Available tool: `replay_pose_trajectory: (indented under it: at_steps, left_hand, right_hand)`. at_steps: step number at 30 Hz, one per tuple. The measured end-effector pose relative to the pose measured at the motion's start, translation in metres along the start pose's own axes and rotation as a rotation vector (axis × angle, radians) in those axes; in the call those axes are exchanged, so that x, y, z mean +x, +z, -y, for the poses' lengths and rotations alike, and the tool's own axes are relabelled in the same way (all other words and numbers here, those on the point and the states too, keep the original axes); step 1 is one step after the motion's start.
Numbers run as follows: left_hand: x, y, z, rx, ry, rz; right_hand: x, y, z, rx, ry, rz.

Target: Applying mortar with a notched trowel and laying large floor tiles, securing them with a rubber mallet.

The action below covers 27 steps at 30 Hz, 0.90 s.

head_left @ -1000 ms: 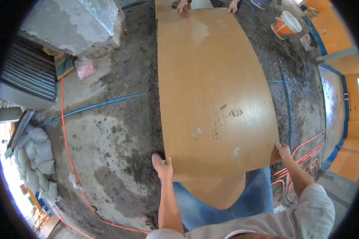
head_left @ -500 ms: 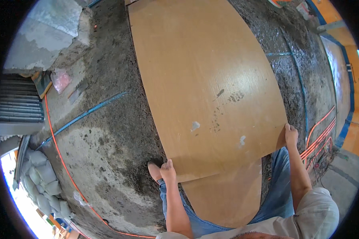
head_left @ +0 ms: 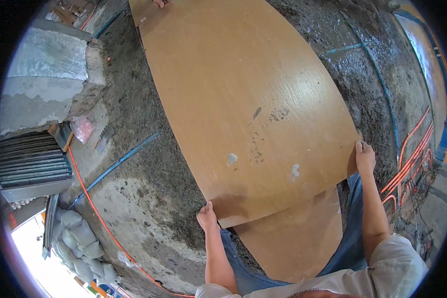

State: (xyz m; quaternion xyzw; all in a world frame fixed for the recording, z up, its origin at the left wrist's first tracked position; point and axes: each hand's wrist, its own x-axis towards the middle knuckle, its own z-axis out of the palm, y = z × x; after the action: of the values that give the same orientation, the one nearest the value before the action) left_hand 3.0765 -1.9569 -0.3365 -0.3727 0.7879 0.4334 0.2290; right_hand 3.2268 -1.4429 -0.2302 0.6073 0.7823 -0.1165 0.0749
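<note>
Although broad, the brown board (head_left: 243, 119) between and beyond both hands (head_left: 207, 217) (head_left: 365, 158), opposite edges in their grasp.

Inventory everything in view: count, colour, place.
upper board: 1, tan, centre
lower board: 1, tan, partly under upper
concrete block: 1, grey, upper left
bag: 1, pink, left
toothed tool: 1, grey, beside bag
panel stack: 1, grey, left
sacks: several, whitish, lower left
tube: 1, orange, left floor
pipes: several, orange, right
strips: several, blue, both sides
clutter: uncountable, mixed, rim
co-worker's hand: 1, bare, top
jeans: 1 pair, blue, bottom
sleeves: 2, pale, bottom
left hand: 1, bare, on board's left edge
right hand: 1, bare, on board's right edge
</note>
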Motion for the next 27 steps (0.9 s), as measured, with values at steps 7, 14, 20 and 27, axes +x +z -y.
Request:
replay_pose_trajectory:
  at_steps: [7,14,20,27]
  left_hand:
    - [0.005,-0.003,-0.009,-0.048,-0.019,0.002]
    - [-0.002,-0.004,-0.029,-0.151,-0.111,-0.034]
    - [0.004,-0.011,-0.033,-0.048,-0.002,0.019]
    - [-0.002,-0.009,-0.046,-0.025,0.001,0.017]
  right_hand:
    - [0.000,0.007,0.002,-0.016,-0.048,0.010]
    - [-0.001,0.012,0.007,-0.043,-0.073,0.012]
    - [-0.007,0.009,0.018,-0.040,-0.049,0.018]
    - [-0.007,0.012,0.014,-0.042,-0.066,-0.014]
